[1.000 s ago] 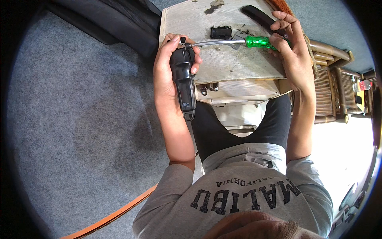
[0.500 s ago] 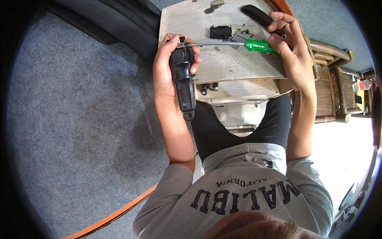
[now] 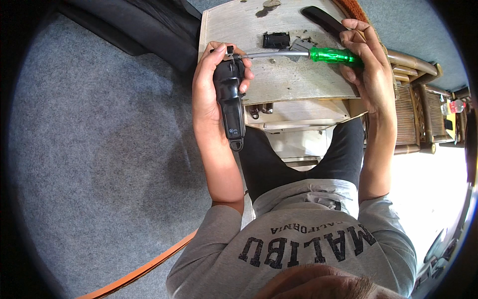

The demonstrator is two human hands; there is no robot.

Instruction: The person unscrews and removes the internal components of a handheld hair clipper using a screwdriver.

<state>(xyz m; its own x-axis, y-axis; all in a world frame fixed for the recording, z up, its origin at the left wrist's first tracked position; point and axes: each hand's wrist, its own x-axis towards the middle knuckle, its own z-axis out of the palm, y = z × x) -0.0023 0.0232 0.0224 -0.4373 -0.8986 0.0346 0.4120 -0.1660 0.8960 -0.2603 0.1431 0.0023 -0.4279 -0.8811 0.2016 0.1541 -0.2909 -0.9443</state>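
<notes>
My left hand (image 3: 204, 77) is wrapped round a black hair clipper (image 3: 230, 102), its hanging loop pointing back toward me. A screwdriver (image 3: 331, 55) with a green handle and long metal shaft lies nearly level across the table top. Its tip meets the clipper's head beside my left fingers; the exact contact is too small to make out. At the handle's right end, my right hand (image 3: 376, 70) grips it with bent fingers. Beyond the shaft lie a small black part (image 3: 276, 40) and a grey toothed piece (image 3: 300, 48). A long black curved cover (image 3: 322, 19) rests near my right fingers.
The pale wooden table (image 3: 294, 82) has a curved front edge above an open compartment (image 3: 303, 108) holding small dark brown items. Bamboo furniture (image 3: 416, 65) stands at the right, with a bottle (image 3: 454, 106) on it. Black fabric (image 3: 139, 25) hangs at the far left.
My right fingers have shifted round the green handle, showing more of it, and the handle has moved slightly right. My left hand and the clipper have barely moved.
</notes>
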